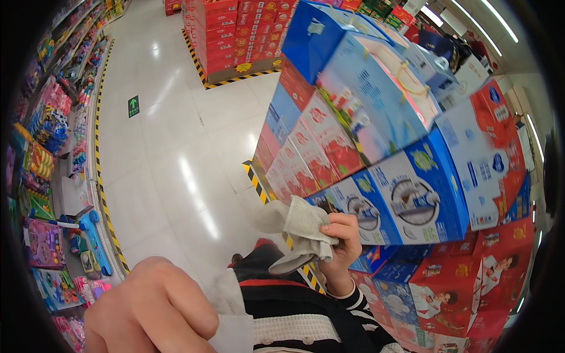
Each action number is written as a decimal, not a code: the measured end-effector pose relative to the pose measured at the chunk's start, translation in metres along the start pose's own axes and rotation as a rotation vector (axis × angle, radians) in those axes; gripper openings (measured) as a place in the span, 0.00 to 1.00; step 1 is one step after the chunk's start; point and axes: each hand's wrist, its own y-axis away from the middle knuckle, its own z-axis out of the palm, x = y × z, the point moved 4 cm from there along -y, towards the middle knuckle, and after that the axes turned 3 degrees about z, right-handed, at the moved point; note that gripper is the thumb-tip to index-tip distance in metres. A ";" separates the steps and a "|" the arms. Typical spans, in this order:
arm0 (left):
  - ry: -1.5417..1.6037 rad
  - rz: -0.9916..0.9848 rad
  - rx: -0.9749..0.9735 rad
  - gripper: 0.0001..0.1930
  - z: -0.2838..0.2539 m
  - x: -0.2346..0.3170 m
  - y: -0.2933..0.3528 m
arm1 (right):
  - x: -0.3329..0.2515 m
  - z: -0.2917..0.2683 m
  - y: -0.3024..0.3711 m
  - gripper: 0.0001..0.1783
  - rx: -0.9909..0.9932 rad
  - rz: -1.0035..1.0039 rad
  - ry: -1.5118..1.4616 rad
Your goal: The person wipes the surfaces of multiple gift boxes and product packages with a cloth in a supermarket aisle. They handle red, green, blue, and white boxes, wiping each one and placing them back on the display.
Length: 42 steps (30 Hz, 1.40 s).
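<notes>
My right hand (343,244) is raised in front of my striped top. Its fingers are closed round a crumpled grey cloth (309,226), which hangs down in folds on the left of the hand. Large and close at the lower left is my left hand (150,309), back toward me, with the fingers curled. What these fingers hold, if anything, is hidden behind the hand. A whitish fabric-like piece (231,303) shows right beside them; whether it is gripped I cannot make out.
Stacked blue-and-white cartons (406,197) and red cartons (447,288) rise close on my right, with a light-blue gift box (368,100) on top. Shelves of packaged toys (47,235) line the left. A tiled aisle (159,176) runs between, edged with black-and-yellow tape. Ahead stand red boxes (235,35).
</notes>
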 end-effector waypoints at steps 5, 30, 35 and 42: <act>0.018 0.006 -0.019 0.09 -0.101 -0.011 0.000 | 0.061 0.073 -0.053 0.17 -0.042 0.275 -0.095; -0.269 -1.180 0.770 0.17 -0.764 -0.245 0.150 | 0.320 0.522 -0.449 0.18 -0.397 0.693 -0.857; -0.140 -1.207 0.425 0.17 -0.875 -0.327 0.071 | 0.381 0.510 -0.528 0.13 0.084 0.617 -0.677; 0.327 -1.434 0.493 0.27 -0.922 -0.525 0.023 | 0.477 0.467 -0.561 0.11 0.613 0.929 -0.687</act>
